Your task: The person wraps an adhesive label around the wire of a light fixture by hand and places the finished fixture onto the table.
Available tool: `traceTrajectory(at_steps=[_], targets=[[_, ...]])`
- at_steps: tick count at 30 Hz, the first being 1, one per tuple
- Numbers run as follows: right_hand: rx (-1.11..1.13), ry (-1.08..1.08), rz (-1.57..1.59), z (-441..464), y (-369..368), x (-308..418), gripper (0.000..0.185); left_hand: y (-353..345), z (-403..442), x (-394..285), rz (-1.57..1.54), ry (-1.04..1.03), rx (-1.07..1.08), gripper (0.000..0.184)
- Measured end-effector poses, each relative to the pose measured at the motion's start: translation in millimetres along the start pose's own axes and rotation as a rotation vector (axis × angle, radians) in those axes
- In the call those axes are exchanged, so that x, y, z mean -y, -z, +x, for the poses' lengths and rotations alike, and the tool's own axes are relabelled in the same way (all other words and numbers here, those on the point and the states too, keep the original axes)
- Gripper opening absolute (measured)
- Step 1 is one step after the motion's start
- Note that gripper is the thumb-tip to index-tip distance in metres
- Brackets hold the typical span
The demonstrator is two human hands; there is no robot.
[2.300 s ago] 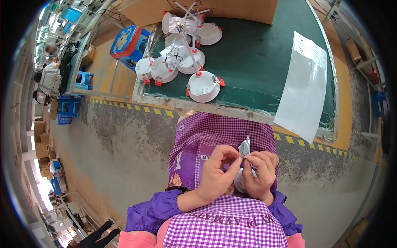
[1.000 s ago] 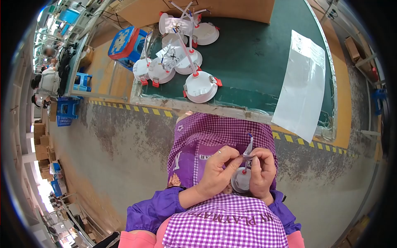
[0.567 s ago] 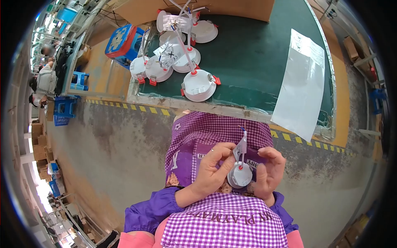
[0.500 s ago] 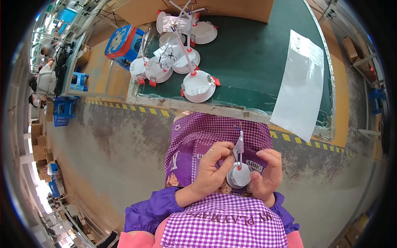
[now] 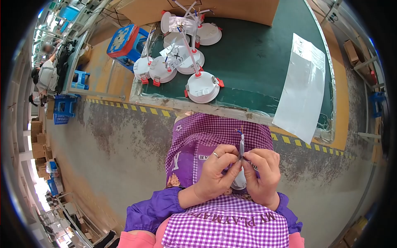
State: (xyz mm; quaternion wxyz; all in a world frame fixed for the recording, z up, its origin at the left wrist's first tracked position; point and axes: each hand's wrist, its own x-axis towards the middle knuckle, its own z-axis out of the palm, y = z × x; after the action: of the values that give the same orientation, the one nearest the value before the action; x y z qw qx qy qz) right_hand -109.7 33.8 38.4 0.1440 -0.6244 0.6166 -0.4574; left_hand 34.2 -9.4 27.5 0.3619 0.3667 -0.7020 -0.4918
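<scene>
Over my lap, a small white downlight (image 5: 239,182) sits partly hidden behind my fingers. Its white cable (image 5: 242,142) stands upright, with bare blue and orange wire ends at the top. My left hand (image 5: 220,168) is closed, pinching at the cable where a label wraps it. From the other side, my right hand (image 5: 263,170) pinches the same spot with thumb and forefinger. The label itself is mostly covered by the fingertips. On the table, the nearest finished-looking white downlight (image 5: 202,87) has red-tipped spring clips.
Several more downlights (image 5: 163,69) with labelled cables cluster on the green table (image 5: 248,62). A white label sheet (image 5: 302,89) overhangs the table's front edge. A cardboard box (image 5: 231,10) stands at the back. Blue stools (image 5: 64,107) and a seated person are to the left.
My right hand has closed in from the right, its open fingers now pinching at the label on the cable. My left hand stays at the cable. The label flap is now hidden by fingers.
</scene>
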Motion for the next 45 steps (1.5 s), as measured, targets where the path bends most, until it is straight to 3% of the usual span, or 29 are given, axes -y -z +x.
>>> traceTrajectory(at_steps=[11,29,41,45], targets=[[-0.001,-0.079,0.177,-1,-3,-8,0.009,4,-2,6,-0.137,0.078,0.079,0.005],[-0.039,-0.658,0.822,-26,-12,-34,0.006,10,-15,26,-0.397,0.257,0.042,0.006],[-0.086,-0.623,0.801,-31,-6,-62,0.01,18,-22,33,-0.426,0.269,-0.021,0.004],[-0.118,-0.728,0.981,-32,-8,-62,0.01,18,-22,36,-0.445,0.297,-0.003,0.006]])
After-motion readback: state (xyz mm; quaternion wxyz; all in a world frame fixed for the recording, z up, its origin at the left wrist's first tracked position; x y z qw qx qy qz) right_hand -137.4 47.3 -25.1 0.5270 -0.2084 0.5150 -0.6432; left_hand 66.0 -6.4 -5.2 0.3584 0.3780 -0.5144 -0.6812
